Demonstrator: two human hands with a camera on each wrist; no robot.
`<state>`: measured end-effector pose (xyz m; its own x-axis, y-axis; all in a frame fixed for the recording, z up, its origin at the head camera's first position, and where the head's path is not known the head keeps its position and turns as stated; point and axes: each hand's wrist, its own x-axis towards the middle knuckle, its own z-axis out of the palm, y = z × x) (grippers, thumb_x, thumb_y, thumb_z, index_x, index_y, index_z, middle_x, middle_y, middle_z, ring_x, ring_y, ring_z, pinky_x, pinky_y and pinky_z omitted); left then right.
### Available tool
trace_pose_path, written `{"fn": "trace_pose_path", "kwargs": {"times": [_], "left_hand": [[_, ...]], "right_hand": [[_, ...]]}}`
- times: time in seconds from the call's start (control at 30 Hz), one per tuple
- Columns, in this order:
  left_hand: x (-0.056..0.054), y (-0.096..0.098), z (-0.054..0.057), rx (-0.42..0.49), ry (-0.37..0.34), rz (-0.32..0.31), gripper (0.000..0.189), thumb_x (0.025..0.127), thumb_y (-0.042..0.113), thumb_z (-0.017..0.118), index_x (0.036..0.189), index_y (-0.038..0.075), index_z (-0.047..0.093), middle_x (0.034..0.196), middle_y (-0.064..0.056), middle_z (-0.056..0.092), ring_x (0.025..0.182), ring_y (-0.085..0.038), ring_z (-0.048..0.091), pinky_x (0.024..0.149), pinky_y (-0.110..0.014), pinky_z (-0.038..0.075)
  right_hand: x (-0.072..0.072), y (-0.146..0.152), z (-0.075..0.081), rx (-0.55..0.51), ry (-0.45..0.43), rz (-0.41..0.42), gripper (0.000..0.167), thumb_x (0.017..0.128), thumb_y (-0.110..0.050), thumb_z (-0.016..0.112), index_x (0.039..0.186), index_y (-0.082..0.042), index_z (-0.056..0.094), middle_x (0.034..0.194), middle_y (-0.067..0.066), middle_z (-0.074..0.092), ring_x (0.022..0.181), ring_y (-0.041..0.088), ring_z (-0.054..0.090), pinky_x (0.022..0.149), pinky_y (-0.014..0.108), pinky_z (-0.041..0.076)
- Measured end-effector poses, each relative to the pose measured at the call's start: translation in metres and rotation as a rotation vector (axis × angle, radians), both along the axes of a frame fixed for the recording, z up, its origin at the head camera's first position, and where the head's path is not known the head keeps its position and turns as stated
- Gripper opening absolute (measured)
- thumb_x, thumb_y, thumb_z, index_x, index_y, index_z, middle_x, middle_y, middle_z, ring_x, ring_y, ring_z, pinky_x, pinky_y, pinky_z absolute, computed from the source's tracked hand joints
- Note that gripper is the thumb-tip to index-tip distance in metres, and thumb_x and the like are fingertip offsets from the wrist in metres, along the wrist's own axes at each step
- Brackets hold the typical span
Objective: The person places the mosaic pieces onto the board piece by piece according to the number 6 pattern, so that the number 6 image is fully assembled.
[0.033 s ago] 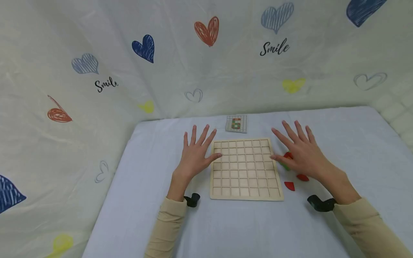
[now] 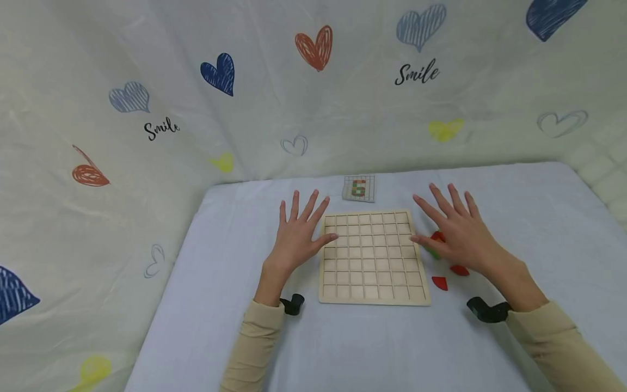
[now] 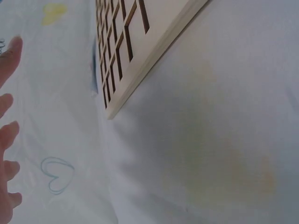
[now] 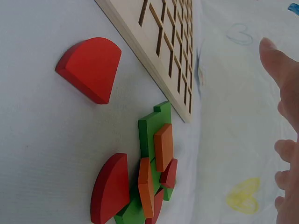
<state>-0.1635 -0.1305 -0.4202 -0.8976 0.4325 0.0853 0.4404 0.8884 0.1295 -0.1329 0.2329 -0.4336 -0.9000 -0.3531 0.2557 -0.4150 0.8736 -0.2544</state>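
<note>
A square wooden grid board (image 2: 372, 256) lies on the white cloth between both hands. My left hand (image 2: 296, 242) hovers at its left edge with fingers spread, the thumb overlapping the board in the head view. Over the right edge my right hand (image 2: 460, 234) is spread the same way and holds nothing. Beneath and beside it lie loose flat pieces: a red quarter-round piece (image 4: 91, 67), a second red rounded piece (image 4: 112, 189), and a small heap with green pieces (image 4: 148, 130) and orange pieces (image 4: 163, 148). The right hand hides part of this heap in the head view.
Behind the board lies a small printed card (image 2: 359, 188) with a coloured pattern on a grid. A white sheet with hearts (image 2: 313, 49) and "Smile" lettering hangs behind the table. Black wrist cameras (image 2: 293, 304) sit at both cuffs.
</note>
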Motion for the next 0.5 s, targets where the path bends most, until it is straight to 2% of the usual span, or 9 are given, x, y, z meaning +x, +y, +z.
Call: {"fn": "trace_pose_path", "kwargs": {"times": [0.3,0.4,0.5], "left_hand": [[0.003,0.0,-0.006,0.012,-0.041,0.001,0.083,0.098,0.061,0.058,0.166,0.026,0.024,0.174,-0.002,0.013,0.16,-0.04,-0.005,0.124,-0.069,0.0],[0.003,0.0,-0.008,0.036,-0.096,-0.003,0.083,0.098,0.06,0.059,0.165,0.025,0.026,0.174,-0.002,0.013,0.16,-0.04,-0.004,0.125,-0.068,0.0],[0.001,-0.002,-0.011,0.081,-0.196,0.002,0.085,0.097,0.057,0.063,0.165,0.024,0.026,0.174,-0.002,0.013,0.16,-0.04,-0.002,0.126,-0.066,0.001]], "right_hand": [[0.008,0.004,-0.003,-0.042,0.014,0.028,0.08,0.085,-0.039,0.082,0.152,-0.011,0.048,0.163,0.028,0.032,0.154,0.053,0.015,0.122,0.072,0.014],[0.01,0.008,-0.003,-0.068,0.002,0.047,0.072,0.084,-0.027,0.085,0.146,-0.006,0.055,0.157,0.03,0.04,0.149,0.055,0.024,0.116,0.074,0.025],[0.012,0.013,-0.002,-0.074,-0.052,0.054,0.061,0.085,-0.016,0.084,0.138,0.0,0.06,0.149,0.03,0.049,0.141,0.055,0.036,0.108,0.074,0.038]]}}
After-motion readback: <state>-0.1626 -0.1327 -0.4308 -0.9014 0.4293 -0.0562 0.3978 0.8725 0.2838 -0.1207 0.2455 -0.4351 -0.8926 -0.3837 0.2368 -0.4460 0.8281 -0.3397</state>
